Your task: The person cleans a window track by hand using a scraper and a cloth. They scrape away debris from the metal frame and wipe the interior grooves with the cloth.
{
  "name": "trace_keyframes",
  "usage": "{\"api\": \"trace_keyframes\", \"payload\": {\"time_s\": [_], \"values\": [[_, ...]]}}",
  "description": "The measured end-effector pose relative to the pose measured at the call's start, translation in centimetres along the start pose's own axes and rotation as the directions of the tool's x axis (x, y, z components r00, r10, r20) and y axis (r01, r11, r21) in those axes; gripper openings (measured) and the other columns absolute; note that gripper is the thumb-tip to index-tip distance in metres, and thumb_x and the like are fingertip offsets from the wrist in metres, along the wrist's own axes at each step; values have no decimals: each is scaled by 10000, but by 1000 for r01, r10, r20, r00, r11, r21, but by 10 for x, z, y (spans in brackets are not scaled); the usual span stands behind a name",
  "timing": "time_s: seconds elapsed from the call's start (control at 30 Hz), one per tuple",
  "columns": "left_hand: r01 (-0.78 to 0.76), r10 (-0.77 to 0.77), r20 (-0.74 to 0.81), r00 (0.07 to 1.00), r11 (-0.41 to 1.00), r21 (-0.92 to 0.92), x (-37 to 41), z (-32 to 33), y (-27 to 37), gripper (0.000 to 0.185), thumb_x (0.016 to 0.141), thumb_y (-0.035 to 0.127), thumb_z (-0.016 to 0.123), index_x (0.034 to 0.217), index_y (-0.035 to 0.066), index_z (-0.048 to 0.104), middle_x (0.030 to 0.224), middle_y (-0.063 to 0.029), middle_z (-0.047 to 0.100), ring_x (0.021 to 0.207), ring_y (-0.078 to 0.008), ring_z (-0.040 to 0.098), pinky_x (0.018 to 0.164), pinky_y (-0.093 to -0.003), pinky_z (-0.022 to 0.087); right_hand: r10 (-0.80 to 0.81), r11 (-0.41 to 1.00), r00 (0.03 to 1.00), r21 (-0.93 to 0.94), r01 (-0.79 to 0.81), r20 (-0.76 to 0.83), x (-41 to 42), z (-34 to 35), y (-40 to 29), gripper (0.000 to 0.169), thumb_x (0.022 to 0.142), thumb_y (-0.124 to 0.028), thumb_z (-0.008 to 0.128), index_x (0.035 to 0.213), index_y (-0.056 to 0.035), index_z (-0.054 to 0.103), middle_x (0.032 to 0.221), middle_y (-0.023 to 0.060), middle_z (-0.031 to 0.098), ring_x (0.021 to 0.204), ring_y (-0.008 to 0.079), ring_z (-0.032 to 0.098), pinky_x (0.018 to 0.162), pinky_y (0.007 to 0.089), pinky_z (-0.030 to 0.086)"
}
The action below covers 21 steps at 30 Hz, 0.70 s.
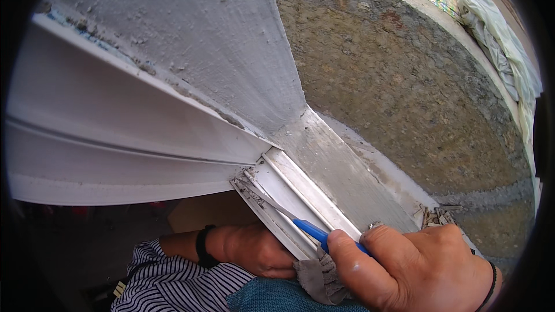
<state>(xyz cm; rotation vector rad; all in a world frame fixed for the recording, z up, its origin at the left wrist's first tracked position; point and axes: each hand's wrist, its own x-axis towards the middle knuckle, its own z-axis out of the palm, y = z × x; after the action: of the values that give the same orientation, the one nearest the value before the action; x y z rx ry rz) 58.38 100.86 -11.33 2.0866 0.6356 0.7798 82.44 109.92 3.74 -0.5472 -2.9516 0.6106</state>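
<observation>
My right hand [416,264] grips the blue handle of a thin metal tool [310,229], perhaps a screwdriver or a scraper. Its narrow blade lies along the bottom track of a white window frame [312,195], the tip at the corner among dark crumbs of dirt [259,199]. A grey cloth [323,277] hangs over the track's near end, between my two hands. Below the inner edge of the frame rests my left hand [256,247], with a black band at the wrist. Its fingers are curled beside the cloth and partly hidden, so I cannot tell whether they hold it.
A rough grey wall [195,30] rises on the left beside the white window jamb [130,108]. Outside runs a concrete sill [347,164], with wood scraps [440,216] near its end. Beyond lies stony ground [390,73]; pale sheeting [494,39] drapes along its far edge.
</observation>
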Motion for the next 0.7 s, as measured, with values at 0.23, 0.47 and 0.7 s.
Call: {"api": "trace_keyframes", "payload": {"time_s": [0.23, 0.47, 0.7], "values": [[2, -8, -88, 996, 998, -70, 2, -1, 4, 455, 812, 123, 728, 1232, -20, 626, 1261, -234, 599, 1162, -421, 588, 1011, -485, 469, 36, 999, 997, -24, -34, 71, -5, 16, 4, 509, 790, -122, 684, 1282, -108, 553, 773, 51, 503, 553, 208, 606, 448, 330, 461], [62, -63, -24, 998, 997, -53, -13, -9, -12, 346, 825, 107, 729, 1143, -23, 692, 1210, -231, 637, 1152, -435, 594, 1021, -497, 438, 181, 925, 983, 344, -162, -25, 32, -16, 23, 304, 784, -57, 721, 1080, -3, 676, 735, 122, 638, 601, 231, 660, 520, 324, 498], [131, -125, 56, 991, 985, -110, -17, 4, -4, 299, 830, 77, 690, 1118, -2, 701, 1200, -205, 648, 1112, -405, 616, 994, -460, 463, 365, 753, 889, 474, -457, 278, 53, -64, 25, 187, 809, -108, 698, 951, -24, 609, 615, 56, 640, 522, 135, 619, 502, 267, 442]]}}
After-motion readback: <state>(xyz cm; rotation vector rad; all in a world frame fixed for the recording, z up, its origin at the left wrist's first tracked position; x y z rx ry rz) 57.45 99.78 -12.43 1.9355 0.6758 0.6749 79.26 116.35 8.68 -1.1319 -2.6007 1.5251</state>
